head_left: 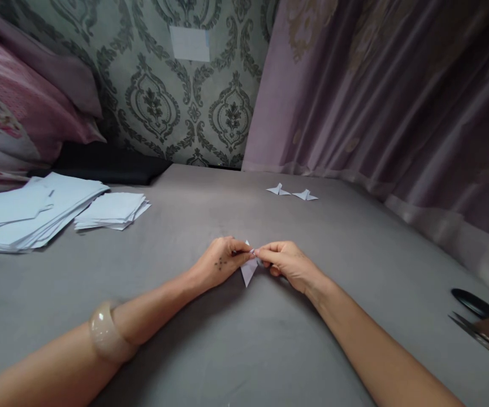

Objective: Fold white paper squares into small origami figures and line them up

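A small folded piece of white paper (249, 272) is held between my two hands over the grey surface (210, 350). My left hand (223, 260) pinches it from the left with thumb and forefinger. From the other side, my right hand (289, 263) grips its upper part between thumb and fingertips, close to the left fingers. One pointed end of the paper hangs downward and a small tip shows above. The fingertips hide its middle folds. A pale bangle (109, 333) circles my left forearm.
Two folded paper figures (278, 190) lie at the back right. On the left are a stack of small paper squares (111, 210) and larger white sheets (66, 198), with a black folded item (108, 164) behind. Scissors (481, 333) lie at the right edge, by a curtain (354, 113).
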A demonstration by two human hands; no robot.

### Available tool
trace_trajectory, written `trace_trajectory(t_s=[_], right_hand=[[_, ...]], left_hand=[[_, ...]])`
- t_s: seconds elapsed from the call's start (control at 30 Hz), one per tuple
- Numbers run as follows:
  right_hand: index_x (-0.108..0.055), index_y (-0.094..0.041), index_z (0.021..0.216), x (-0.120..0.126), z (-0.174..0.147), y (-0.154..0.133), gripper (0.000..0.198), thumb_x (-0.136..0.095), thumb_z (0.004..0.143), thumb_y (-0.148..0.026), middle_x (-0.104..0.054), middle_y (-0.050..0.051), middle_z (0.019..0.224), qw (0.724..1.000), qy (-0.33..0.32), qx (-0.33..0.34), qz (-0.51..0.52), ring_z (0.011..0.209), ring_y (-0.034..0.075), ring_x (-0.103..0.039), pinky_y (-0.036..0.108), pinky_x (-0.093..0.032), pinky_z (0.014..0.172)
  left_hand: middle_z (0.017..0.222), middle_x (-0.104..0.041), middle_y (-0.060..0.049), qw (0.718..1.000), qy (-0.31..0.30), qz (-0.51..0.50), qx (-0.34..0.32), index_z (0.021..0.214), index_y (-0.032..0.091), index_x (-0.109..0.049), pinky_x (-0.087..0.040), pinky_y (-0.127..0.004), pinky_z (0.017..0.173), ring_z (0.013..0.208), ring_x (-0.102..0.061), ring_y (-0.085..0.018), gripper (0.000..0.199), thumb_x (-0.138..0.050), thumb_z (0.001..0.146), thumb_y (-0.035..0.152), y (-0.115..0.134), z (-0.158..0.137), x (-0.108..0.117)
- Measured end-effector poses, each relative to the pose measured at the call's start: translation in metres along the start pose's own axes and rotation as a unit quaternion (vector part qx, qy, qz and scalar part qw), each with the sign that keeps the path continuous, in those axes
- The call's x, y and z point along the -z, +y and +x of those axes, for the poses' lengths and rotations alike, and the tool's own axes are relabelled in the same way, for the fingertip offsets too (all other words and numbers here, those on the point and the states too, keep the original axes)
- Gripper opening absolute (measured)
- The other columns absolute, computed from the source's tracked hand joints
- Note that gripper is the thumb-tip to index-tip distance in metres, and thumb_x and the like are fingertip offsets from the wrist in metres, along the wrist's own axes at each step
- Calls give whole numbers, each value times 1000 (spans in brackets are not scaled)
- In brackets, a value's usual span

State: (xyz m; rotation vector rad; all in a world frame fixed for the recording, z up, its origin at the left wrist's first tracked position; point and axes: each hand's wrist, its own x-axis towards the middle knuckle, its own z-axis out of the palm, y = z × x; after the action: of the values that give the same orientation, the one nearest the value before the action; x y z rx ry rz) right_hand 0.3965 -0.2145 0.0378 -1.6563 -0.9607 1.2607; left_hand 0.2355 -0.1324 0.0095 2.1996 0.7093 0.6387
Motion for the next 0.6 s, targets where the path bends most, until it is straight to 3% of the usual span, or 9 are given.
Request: trace_trajectory(t_s=[0.37,0.5,0.6], right_hand=[[-59,-15,61,0,3,0,13,-62,68,-25,-51,-3,54,1000,0,-23,-13,45,5,-40,17,-29,42],[-57,-15,60,3,1,1,14,-58,70,-25,-53,-3,54,1000,-15,-7,-25,42,4,-41,18,-30,41],[-60,-16,70,5,-3,6,11,-56,73,-26,-54,-4,57,998,26,26,-52,40,5,-42,19,-32,42]], left_hand=[[77,-70,-1,999,-26,-21,-3,82,18,-74,-42,-20,61,68,-60,-13,23,-57,84,33,9,0,5],[75,-70,0,999,-24,-29,4,82,18,-74,-42,-20,62,70,-60,-13,23,-57,84,32,7,0,4],[73,-69,1,999,-25,-35,22,83,18,-74,-41,-20,61,68,-59,-13,24,-55,84,33,7,0,3]])
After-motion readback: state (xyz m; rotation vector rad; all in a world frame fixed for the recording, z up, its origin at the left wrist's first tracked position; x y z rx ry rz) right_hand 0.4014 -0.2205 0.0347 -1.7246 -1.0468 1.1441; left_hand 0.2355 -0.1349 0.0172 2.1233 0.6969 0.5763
